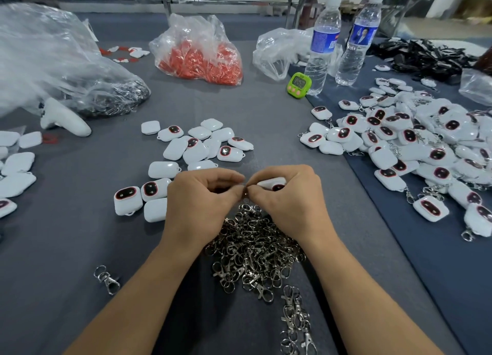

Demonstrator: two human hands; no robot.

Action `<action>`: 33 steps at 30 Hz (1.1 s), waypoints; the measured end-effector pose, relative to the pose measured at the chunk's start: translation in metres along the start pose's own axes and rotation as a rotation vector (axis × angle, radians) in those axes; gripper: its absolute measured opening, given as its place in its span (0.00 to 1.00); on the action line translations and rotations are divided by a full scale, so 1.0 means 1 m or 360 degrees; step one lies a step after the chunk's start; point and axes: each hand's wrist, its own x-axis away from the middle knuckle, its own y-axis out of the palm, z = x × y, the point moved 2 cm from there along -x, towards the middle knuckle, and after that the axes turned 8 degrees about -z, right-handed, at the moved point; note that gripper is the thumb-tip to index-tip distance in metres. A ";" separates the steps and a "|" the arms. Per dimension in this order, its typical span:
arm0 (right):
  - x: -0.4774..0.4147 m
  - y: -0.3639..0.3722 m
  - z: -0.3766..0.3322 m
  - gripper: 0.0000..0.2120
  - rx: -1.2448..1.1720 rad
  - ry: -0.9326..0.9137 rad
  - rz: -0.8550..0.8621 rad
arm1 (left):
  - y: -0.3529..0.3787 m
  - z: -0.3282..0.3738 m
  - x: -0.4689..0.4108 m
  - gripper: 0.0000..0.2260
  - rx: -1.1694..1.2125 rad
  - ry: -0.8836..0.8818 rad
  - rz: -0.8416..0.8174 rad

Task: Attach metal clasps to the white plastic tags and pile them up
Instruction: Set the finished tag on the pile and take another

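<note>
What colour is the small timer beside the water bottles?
The timer is bright green with pink buttons; the head view shows it best.

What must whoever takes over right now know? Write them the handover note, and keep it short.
Hands: the left hand pinches a metal clasp; the right hand grips a white tag. Their fingertips meet above the clasp heap.
Whether this clasp is already hooked on cannot be seen.
Done: the finished pile of tags with clasps lies to the right.
Left: finish this tag, add it to that pile, then do the loose tags beyond the hands.
</note>
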 end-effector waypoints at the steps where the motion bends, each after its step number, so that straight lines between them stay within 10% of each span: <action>1: 0.000 0.000 0.000 0.07 -0.0024 0.0012 0.0011 | 0.000 -0.001 -0.001 0.11 0.0068 -0.0046 -0.0012; 33: -0.005 -0.007 0.012 0.07 -0.0476 0.0220 -0.0342 | 0.006 -0.005 -0.002 0.05 0.0157 -0.0078 -0.0397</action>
